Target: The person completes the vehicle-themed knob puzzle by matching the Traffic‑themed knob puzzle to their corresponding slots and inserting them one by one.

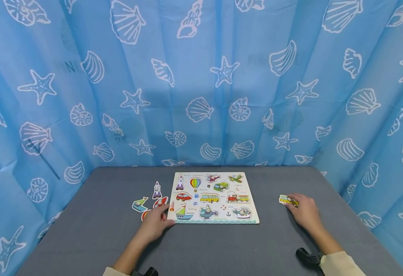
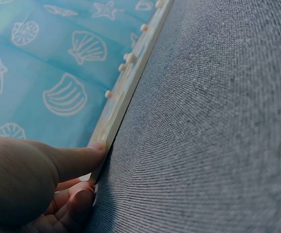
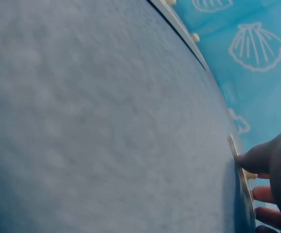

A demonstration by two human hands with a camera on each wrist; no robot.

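On the grey table (image 1: 274, 239), a left hand at the board's corner and a right hand on a small piece

From the near side, the left forearm slants far and to the right, its cream sleeve (image 1: 113, 271) just showing at the bottom. The left hand (image 1: 152, 225) is at the near left corner of the puzzle board (image 1: 205, 186); the thumb lies along the corner and the other fingers bend in at the board's left side, so that the edge is pinched between them. Just left of this hand lie loose pieces: a rocket piece (image 1: 157, 191), a sailboat piece (image 1: 139, 205) and a red piece (image 1: 161, 202). Well to the right of the board, the right forearm reaches in from the near right, slanting far and to the left. The right hand (image 1: 306, 210) pinches a yellow piece (image 1: 283, 199), thumb on the near side and bent fingers beyond, close to the knob (image 3: 251, 175). It stays unclear whether that piece touches the table. At the far side hangs a blue curtain (image 1: 194, 84) printed with white shells and starfish
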